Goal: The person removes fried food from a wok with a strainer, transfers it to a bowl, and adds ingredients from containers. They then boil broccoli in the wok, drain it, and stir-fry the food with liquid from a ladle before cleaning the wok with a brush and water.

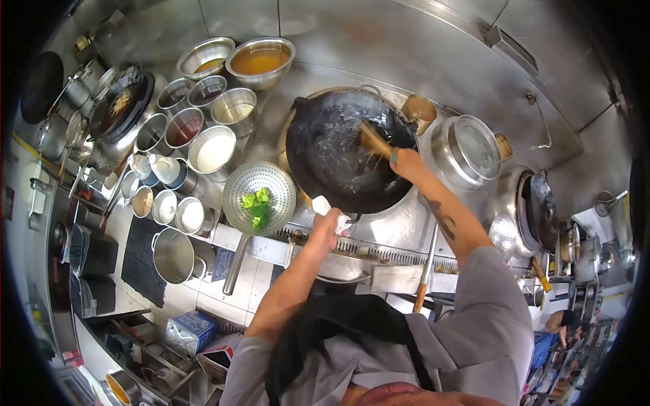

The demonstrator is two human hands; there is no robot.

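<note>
Black apron over grey shirt, right hand grasped a bamboo wok brush in a wok, left hand clutched white cloth by its rim

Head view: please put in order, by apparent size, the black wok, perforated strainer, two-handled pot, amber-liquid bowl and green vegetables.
1. Black wok
2. Perforated strainer
3. Two-handled pot and amber-liquid bowl: too alike to rank
4. Green vegetables

The steel counter carries a wok, metal bowls, pots and, apparently, a perforated strainer.
</note>
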